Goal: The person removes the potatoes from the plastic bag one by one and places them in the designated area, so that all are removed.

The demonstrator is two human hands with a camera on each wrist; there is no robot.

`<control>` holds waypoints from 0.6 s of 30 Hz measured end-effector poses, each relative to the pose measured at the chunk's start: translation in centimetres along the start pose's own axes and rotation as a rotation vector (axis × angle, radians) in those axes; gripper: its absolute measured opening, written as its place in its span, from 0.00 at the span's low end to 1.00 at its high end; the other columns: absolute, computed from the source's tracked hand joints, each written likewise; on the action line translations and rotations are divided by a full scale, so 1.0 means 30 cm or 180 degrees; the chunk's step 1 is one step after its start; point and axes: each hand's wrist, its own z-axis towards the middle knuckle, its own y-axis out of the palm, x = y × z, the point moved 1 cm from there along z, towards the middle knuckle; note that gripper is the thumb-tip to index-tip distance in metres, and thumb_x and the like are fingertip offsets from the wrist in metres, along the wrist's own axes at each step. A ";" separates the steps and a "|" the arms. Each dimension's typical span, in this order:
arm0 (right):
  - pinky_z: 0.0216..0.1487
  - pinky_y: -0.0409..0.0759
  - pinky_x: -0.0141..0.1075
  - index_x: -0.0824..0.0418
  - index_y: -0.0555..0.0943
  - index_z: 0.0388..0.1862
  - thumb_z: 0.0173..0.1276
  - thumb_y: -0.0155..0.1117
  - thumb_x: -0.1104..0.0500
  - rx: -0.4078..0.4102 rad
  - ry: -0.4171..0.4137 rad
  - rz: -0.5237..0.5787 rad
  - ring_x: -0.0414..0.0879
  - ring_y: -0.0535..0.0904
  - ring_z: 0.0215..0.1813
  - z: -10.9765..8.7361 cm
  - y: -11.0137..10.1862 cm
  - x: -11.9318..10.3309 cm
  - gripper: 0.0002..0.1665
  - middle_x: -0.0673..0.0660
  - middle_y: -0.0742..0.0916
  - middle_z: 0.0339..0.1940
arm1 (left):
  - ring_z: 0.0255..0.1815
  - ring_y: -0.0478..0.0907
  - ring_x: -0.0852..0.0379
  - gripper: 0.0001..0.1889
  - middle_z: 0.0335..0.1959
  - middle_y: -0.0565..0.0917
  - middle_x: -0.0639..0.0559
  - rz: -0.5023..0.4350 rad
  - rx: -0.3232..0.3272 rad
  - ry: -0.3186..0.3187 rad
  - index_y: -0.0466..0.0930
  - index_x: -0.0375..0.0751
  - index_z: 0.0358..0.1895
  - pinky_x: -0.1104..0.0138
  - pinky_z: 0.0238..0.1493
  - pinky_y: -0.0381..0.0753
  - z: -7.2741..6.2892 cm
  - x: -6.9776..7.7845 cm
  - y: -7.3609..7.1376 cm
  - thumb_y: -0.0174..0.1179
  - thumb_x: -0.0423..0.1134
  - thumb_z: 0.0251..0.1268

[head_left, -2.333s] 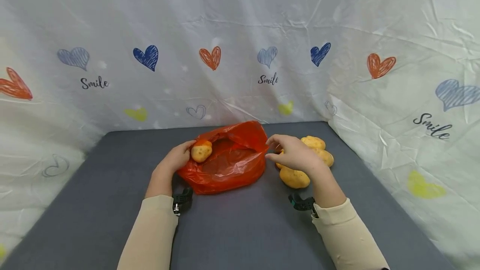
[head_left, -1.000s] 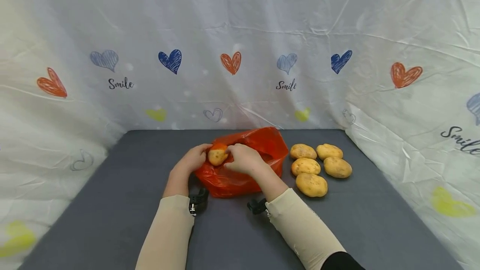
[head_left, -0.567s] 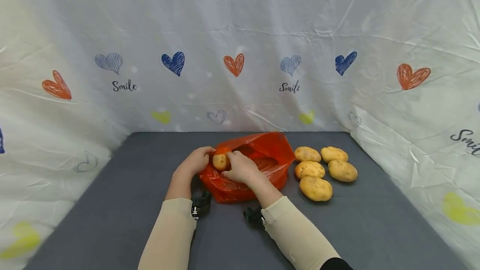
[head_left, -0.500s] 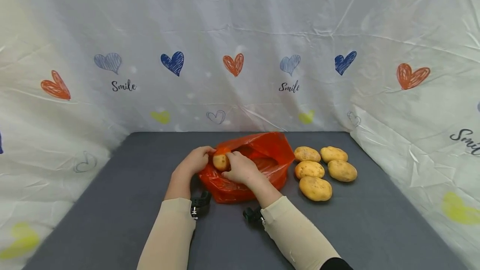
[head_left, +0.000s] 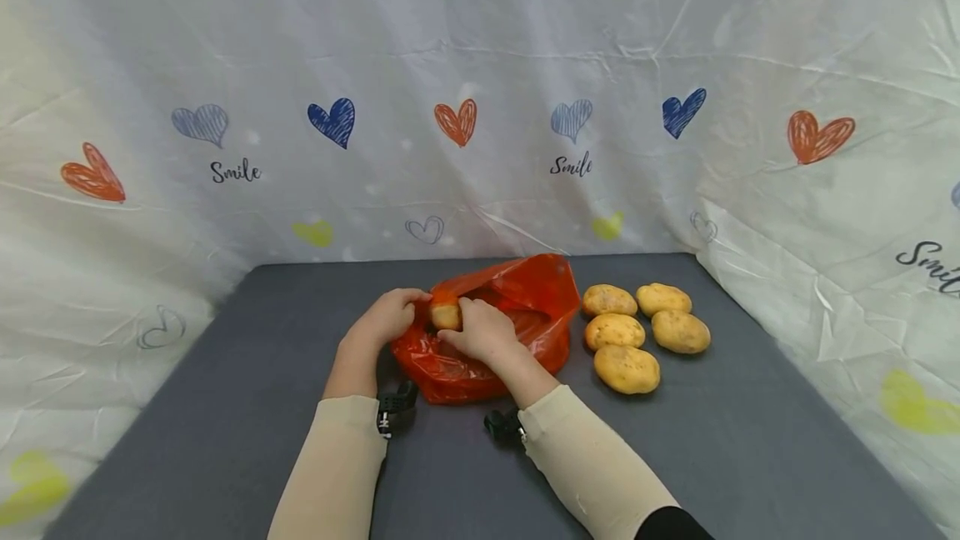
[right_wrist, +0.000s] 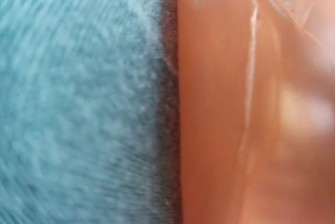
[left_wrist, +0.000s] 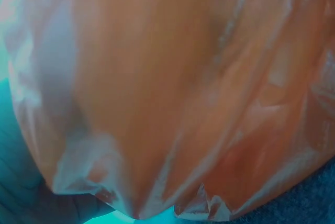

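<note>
A thin red plastic bag (head_left: 551,282) lies on the table with its mouth gaping upward. At its left rim my left hand (head_left: 384,319) pinches the plastic between thumb and fingers. My right hand (head_left: 486,332) reaches into the mouth and grips a potato (head_left: 446,315), fingers over its far right side and thumb below; part of the potato shows through the red film. Crumpled bag film (left_wrist: 172,98) fills most of the left wrist view, with a dark bit of hand at the lower left. In the right wrist view the bag's side (right_wrist: 220,103) stands against the cloth.
Several loose potatoes (head_left: 627,369) lie grouped just right of the bag. A dark grey cloth covers the table (head_left: 225,407). Behind and beside it hangs a pale sheet (head_left: 510,32) printed with hearts and "Smile".
My right hand has left the bag's right rim and moved left onto the potato, gripping it and tilting it inward. My left hand stays at the left rim.
</note>
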 end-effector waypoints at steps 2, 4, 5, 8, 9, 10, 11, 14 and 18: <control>0.48 0.84 0.47 0.62 0.77 0.63 0.67 0.72 0.39 0.0081 0.0062 -0.0021 0.52 0.82 0.44 0.005 0.000 0.002 0.37 0.58 0.85 0.48 | 0.59 0.73 0.42 0.23 0.68 0.76 0.37 0.0056 0.0022 0.0044 0.78 0.37 0.68 0.48 0.65 0.73 0.004 0.011 -0.002 0.41 0.30 0.77; 0.44 0.84 0.46 0.62 0.78 0.60 0.66 0.72 0.38 0.0159 0.0152 -0.0020 0.51 0.81 0.41 0.008 0.000 0.005 0.36 0.58 0.84 0.45 | 0.59 0.73 0.42 0.23 0.68 0.76 0.37 0.0088 0.0023 0.0055 0.79 0.38 0.67 0.48 0.65 0.73 0.004 0.028 -0.002 0.41 0.30 0.77; 0.43 0.84 0.46 0.62 0.79 0.59 0.67 0.72 0.38 0.0213 0.0191 -0.0026 0.51 0.81 0.40 0.009 0.001 0.008 0.35 0.58 0.85 0.44 | 0.59 0.73 0.42 0.23 0.68 0.76 0.37 0.0104 0.0023 0.0054 0.79 0.38 0.67 0.49 0.64 0.73 0.005 0.036 -0.001 0.41 0.30 0.77; 0.43 0.85 0.46 0.63 0.80 0.56 0.67 0.72 0.39 0.0359 0.0292 -0.0001 0.52 0.82 0.39 0.010 0.001 0.021 0.32 0.58 0.86 0.43 | 0.58 0.74 0.42 0.23 0.68 0.77 0.39 0.0096 -0.0015 0.0014 0.78 0.39 0.68 0.50 0.60 0.74 0.003 0.059 0.005 0.42 0.30 0.77; 0.43 0.85 0.46 0.63 0.81 0.55 0.68 0.72 0.41 0.0398 0.0300 0.0037 0.52 0.82 0.39 0.010 0.001 0.025 0.30 0.58 0.86 0.43 | 0.58 0.74 0.43 0.23 0.68 0.77 0.39 0.0104 -0.0025 -0.0001 0.78 0.40 0.68 0.51 0.60 0.74 0.003 0.062 0.009 0.42 0.30 0.78; 0.43 0.85 0.46 0.63 0.82 0.54 0.68 0.72 0.42 0.0433 0.0298 0.0071 0.52 0.82 0.38 0.010 0.000 0.029 0.29 0.58 0.87 0.42 | 0.58 0.74 0.43 0.23 0.68 0.76 0.40 0.0101 -0.0033 -0.0015 0.78 0.41 0.69 0.51 0.60 0.74 0.003 0.062 0.012 0.42 0.31 0.78; 0.43 0.85 0.46 0.62 0.82 0.53 0.68 0.72 0.43 0.0449 0.0293 0.0101 0.52 0.82 0.38 0.010 -0.001 0.032 0.27 0.58 0.87 0.42 | 0.58 0.74 0.44 0.23 0.69 0.76 0.40 0.0101 -0.0042 -0.0022 0.78 0.41 0.69 0.51 0.61 0.74 0.004 0.060 0.014 0.42 0.31 0.78; 0.41 0.84 0.45 0.62 0.83 0.51 0.67 0.73 0.44 0.0452 0.0278 0.0245 0.50 0.80 0.36 0.012 -0.005 0.041 0.25 0.56 0.87 0.39 | 0.59 0.73 0.44 0.23 0.69 0.76 0.41 0.0093 -0.0056 -0.0021 0.77 0.42 0.70 0.49 0.66 0.73 0.004 0.051 0.017 0.41 0.31 0.79; 0.40 0.82 0.43 0.60 0.84 0.49 0.66 0.73 0.42 0.0410 0.0249 0.0417 0.50 0.79 0.34 0.016 -0.018 0.054 0.25 0.54 0.86 0.36 | 0.59 0.73 0.44 0.24 0.70 0.75 0.40 0.0075 -0.0055 -0.0013 0.76 0.41 0.71 0.49 0.65 0.73 0.000 0.039 0.014 0.40 0.31 0.79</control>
